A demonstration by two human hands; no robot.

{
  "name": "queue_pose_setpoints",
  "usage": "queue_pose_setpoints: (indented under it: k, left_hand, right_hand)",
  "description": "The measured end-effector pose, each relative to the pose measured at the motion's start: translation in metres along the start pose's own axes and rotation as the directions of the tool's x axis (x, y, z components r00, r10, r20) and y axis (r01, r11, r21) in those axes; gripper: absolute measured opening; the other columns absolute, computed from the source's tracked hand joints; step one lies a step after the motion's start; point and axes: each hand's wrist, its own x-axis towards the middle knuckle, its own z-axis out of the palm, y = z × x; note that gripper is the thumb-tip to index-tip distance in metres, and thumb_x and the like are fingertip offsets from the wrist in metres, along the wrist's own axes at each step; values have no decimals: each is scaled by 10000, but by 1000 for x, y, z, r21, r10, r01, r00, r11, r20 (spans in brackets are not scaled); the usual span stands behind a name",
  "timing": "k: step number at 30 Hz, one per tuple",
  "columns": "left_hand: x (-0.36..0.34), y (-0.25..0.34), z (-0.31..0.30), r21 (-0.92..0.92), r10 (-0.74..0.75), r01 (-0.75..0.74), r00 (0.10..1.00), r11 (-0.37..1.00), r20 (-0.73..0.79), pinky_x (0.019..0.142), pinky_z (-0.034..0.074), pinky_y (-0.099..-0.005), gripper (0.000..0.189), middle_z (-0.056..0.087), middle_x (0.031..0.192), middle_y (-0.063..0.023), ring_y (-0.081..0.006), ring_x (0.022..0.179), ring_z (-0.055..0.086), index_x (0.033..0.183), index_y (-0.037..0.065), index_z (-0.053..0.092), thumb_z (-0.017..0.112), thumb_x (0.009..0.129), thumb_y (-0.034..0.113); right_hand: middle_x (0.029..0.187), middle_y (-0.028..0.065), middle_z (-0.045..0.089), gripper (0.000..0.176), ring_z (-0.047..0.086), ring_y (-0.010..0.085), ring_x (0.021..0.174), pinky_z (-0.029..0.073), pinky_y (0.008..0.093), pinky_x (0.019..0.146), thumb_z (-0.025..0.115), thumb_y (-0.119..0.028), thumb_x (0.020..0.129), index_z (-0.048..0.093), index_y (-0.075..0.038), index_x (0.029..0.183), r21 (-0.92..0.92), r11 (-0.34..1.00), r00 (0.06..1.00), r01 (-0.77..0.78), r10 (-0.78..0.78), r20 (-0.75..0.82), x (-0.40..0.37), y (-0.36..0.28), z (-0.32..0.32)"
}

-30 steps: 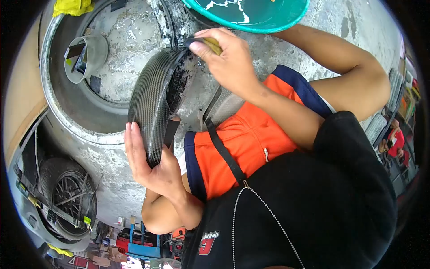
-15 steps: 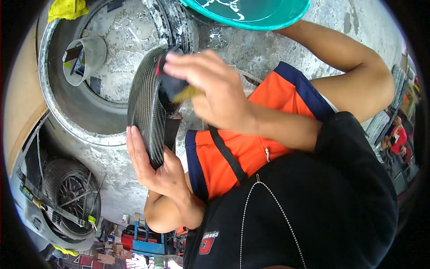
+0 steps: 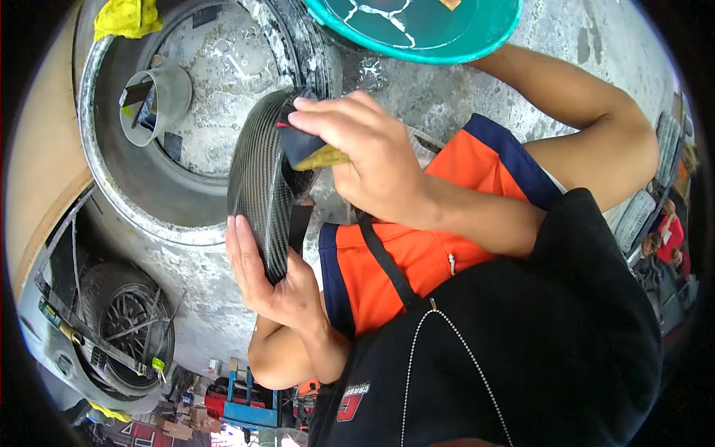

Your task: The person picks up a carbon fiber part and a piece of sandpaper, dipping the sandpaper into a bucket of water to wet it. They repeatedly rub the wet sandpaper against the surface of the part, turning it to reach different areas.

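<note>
A curved, glossy carbon-fibre part [image 3: 257,171] with a woven pattern stands on edge in front of me. My left hand [image 3: 279,287] cups its lower end, fingers along the outer face and thumb on the near side. My right hand [image 3: 383,160] grips a folded dark sheet [image 3: 299,145] with an ochre-yellow layer and a small red edge; it looks like sandpaper round a pad. The sheet rests against the part's upper inner edge. My right fingertips lie over the sheet, and part of the grip is hidden.
A teal basin [image 3: 428,52] of liquid stands at the top. Beside the part lies a large drum-like rim [image 3: 112,179] holding a grey cup [image 3: 175,100], with a yellow cloth [image 3: 126,18] on its edge. A wheel [image 3: 123,320] is at lower left; another person in red [image 3: 672,235] appears far right.
The whole view has shifted slightly, so most things sit a little lower and further right. My right hand, blurred before, is now sharper on the sheet. Both hands keep their holds.
</note>
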Motion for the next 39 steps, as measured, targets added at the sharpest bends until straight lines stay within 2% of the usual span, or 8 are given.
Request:
queue_pose_setpoints:
  k: [5,7,12,18,20,28,32,39]
  left_hand:
    - [0,0,0,9,9,-9,1000,1000,-11,1051,493,-483,498,667,1308,-255,-430,1213,647,1315,-34,659,651,818,-62]
    - [1,-1,1,6,13,-13,1000,1000,-9,1051,492,-482,498,666,1308,-257,-431,1212,647,1317,-35,657,650,819,-61]
    - [0,-1,-3,8,-1,1,1000,1000,2,1062,487,-488,509,663,1307,-262,-440,1215,641,1319,-38,654,660,810,-36]
    - [5,-2,-2,-71,-30,31,999,997,16,1092,466,-517,540,663,1290,-276,-450,1210,636,1314,-45,654,663,775,-4]
    - [5,-6,-1,-66,-50,50,999,997,4,1094,466,-521,537,667,1287,-269,-450,1208,637,1307,-43,659,653,770,-11]
    - [-1,-7,2,-130,-39,37,999,991,-14,1095,469,-523,524,676,1290,-237,-451,1202,635,1305,-39,660,636,788,46]
    - [1,-7,-2,-94,-37,36,999,995,-13,1093,472,-527,511,679,1281,-242,-444,1201,640,1291,-41,669,641,789,45]
    - [1,-6,-1,-106,-35,35,999,994,-1,1096,466,-529,528,681,1295,-218,-436,1213,637,1309,-32,659,662,787,43]
  right_hand:
    - [1176,176,723,528,688,364,1064,563,414,916,542,152,673,712,11,1153,3,976,975,-216,215,56,8,20,1]
    - [1120,184,727,510,703,358,1026,572,397,890,544,148,689,710,13,1152,11,1000,998,18,-19,54,3,-3,-5]
    - [1161,175,726,491,681,348,1058,547,396,929,553,131,680,728,12,1124,-26,987,986,-157,158,51,10,30,5]
    - [1257,134,710,582,663,294,996,535,394,869,674,70,607,749,-27,1176,-23,937,937,348,-347,44,-11,-9,14]
    - [1231,99,709,405,642,267,999,531,395,894,715,-11,729,739,-32,1133,-55,963,964,265,-262,52,1,-3,11]
    - [1240,124,721,545,678,277,1044,534,404,922,670,-26,641,745,-18,1181,-131,896,904,425,-412,112,-19,-21,15]
    - [1188,121,737,470,677,278,1041,527,373,884,673,20,686,765,-49,1141,-251,931,964,265,-262,46,8,2,10]
    - [1232,91,730,559,649,283,1044,535,372,893,600,44,652,770,-84,1170,-193,929,947,316,-296,129,-4,-16,9]
